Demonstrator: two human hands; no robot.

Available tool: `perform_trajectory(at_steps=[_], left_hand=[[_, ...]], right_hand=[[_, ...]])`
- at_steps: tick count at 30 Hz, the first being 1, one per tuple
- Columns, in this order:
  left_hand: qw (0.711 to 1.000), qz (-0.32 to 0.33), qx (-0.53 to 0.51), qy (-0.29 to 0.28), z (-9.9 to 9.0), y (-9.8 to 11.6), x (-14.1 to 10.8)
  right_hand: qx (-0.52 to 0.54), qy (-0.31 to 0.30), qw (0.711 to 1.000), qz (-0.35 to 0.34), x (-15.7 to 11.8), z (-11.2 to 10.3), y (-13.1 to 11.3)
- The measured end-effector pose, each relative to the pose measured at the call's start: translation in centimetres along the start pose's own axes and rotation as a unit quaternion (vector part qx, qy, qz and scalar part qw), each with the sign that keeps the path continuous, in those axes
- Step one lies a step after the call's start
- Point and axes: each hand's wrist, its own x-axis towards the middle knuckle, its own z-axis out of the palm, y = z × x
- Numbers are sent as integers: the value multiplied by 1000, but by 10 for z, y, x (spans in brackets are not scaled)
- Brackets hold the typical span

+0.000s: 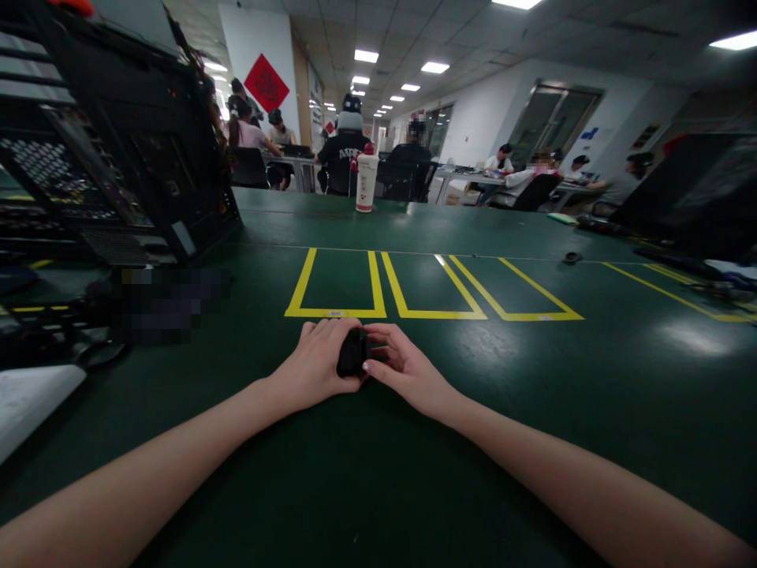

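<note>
A small black rounded object (350, 354) is at the table's middle, just in front of the yellow tape frames; its exact kind I cannot make out. My left hand (316, 359) is wrapped round it from the left, thumb below and fingers over the top. From the right, my right hand (411, 367) reaches in with bent fingers, and its thumb and fingertips close on the object's right edge. Part of the object is hidden behind the fingers of both hands.
Yellow tape frames (378, 304) mark the green table (355, 489). Left stands an open black computer case (136, 158), with blurred dark items and a white object (29, 402) nearer. A white cup (366, 185) stands farther back. Dark equipment (698, 197) is at right; people sit beyond.
</note>
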Motion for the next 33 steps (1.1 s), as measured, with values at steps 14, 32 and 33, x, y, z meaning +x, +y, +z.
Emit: perform_trajectory(at_steps=[14, 32, 33], left_hand=[[1000, 6, 11, 5, 2, -2, 1], [1000, 5, 8, -2, 1, -1, 1], [1000, 5, 7, -1, 1, -1, 1]], right_hand=[[53, -2, 999, -7, 2, 1, 4], [20, -4, 1000, 0, 0, 0, 2], [10, -2, 1000, 3, 0, 0, 1]])
